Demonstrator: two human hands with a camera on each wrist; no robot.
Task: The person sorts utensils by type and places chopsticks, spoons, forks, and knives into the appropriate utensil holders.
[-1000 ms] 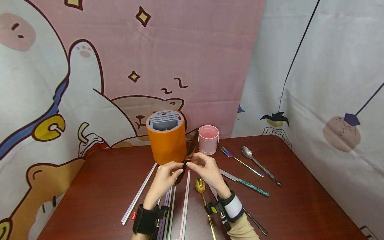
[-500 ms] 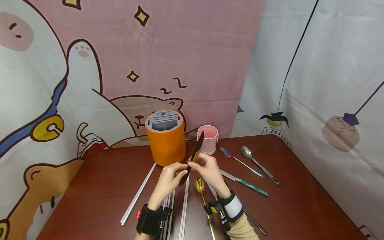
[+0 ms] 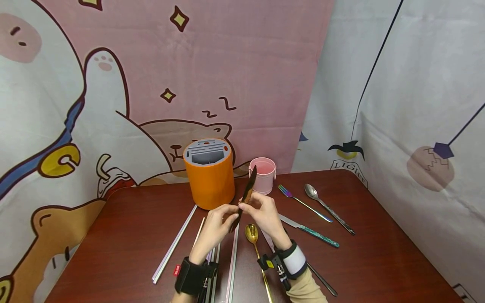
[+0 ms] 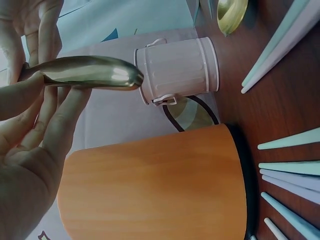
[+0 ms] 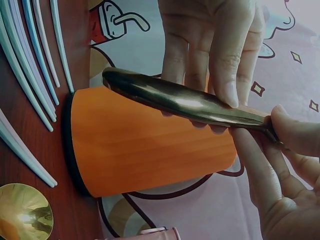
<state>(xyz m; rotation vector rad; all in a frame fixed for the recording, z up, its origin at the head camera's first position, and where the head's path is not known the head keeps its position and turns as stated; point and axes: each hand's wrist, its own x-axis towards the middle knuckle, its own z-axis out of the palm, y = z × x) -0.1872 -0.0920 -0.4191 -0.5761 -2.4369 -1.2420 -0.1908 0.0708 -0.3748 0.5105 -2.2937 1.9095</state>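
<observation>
Both hands hold a slim, glossy bronze-brown piece (image 3: 249, 185), narrow at the middle with a longer flared part on each side. Its exact kind I cannot tell. The left hand (image 3: 217, 221) pinches it near the middle between thumb and fingers, and the right hand (image 3: 265, 214) does likewise just beside. In the head view it is nearly edge-on and slanted, its upper end overlapping the pink bucket (image 3: 267, 176). The left wrist view shows one smooth, shiny end (image 4: 95, 71) pointing towards the table. Behind the hands stands the orange holder (image 3: 212, 187) with its slotted grey top.
Several pale chopsticks (image 3: 233, 261) lie around the left forearm; a white pair (image 3: 174, 246) is farther left. A gold spoon (image 3: 251, 233) lies between the forearms. To the right are a teal-handled knife (image 3: 318, 237), a rainbow fork (image 3: 299, 200) and a silver spoon (image 3: 312, 193).
The bronze-brown piece has turned from a wider, lower slant to nearly edge-on, its upper end now in front of the pink bucket. The left hand has shifted slightly right.
</observation>
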